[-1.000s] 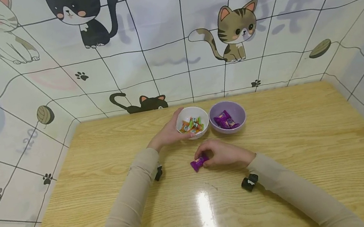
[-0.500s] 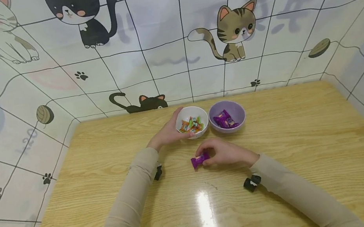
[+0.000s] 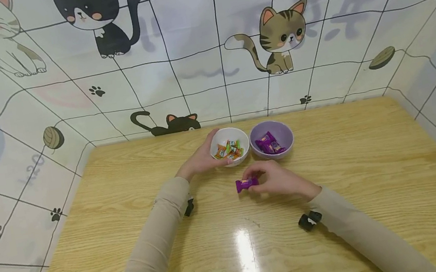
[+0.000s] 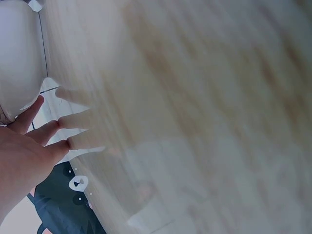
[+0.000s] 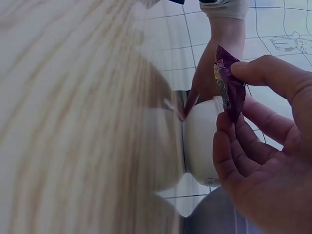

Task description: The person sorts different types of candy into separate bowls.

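Note:
My left hand (image 3: 200, 160) steadies a white bowl (image 3: 223, 136) from its left side, the thumb along the front and the fingers around the back. Several orange and green wrapped candies (image 3: 233, 147) lie in that bowl. Right beside it stands a light purple bowl (image 3: 284, 132) holding several purple wrapped candies (image 3: 269, 143). In front of the bowls, my right hand (image 3: 278, 179) pinches one purple wrapped candy (image 5: 234, 92) between thumb and fingers. The right wrist view shows this candy raised off the table. Low on the white bowl, the left fingers reach down to the tabletop in the left wrist view.
Both bowls stand near the back of the wood-grain table (image 3: 358, 156). A white backdrop (image 3: 193, 30) printed with cats and grid lines rises behind and along both sides. Small black devices (image 3: 310, 220) are worn at the wrists.
My right hand has moved a little right and toward the bowls, carrying the purple candy, which has turned more level. The left hand and both bowls have stayed in place.

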Motion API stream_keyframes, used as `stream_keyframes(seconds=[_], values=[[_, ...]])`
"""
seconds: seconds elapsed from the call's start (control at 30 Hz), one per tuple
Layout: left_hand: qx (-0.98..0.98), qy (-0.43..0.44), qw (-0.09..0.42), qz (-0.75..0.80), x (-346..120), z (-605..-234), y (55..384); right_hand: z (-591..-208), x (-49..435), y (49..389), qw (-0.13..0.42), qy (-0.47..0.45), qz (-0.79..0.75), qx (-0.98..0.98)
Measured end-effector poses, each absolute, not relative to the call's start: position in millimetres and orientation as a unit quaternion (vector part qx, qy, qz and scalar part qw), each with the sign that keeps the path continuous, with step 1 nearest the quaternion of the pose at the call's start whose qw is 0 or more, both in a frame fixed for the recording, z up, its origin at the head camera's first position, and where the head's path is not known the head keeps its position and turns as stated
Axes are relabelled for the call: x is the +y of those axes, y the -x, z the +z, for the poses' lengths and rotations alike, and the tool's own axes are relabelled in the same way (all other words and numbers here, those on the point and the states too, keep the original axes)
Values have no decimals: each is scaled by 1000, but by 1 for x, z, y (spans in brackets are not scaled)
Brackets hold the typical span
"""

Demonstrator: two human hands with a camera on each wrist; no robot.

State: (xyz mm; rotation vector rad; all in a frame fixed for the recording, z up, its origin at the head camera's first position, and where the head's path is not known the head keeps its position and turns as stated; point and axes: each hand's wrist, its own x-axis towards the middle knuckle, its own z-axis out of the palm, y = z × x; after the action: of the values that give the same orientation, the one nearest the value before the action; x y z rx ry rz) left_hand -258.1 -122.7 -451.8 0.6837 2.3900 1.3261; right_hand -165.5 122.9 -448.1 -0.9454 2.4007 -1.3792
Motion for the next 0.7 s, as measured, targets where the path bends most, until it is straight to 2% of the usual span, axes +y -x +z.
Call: stream_keyframes(seconds=[0.3, 0.7], values=[[843, -235, 164, 455, -122, -452, 259, -438, 132, 167, 88, 285, -477, 826], [830, -244, 166, 473, -122, -455, 260, -425, 143, 171, 46, 287, -480, 828]])
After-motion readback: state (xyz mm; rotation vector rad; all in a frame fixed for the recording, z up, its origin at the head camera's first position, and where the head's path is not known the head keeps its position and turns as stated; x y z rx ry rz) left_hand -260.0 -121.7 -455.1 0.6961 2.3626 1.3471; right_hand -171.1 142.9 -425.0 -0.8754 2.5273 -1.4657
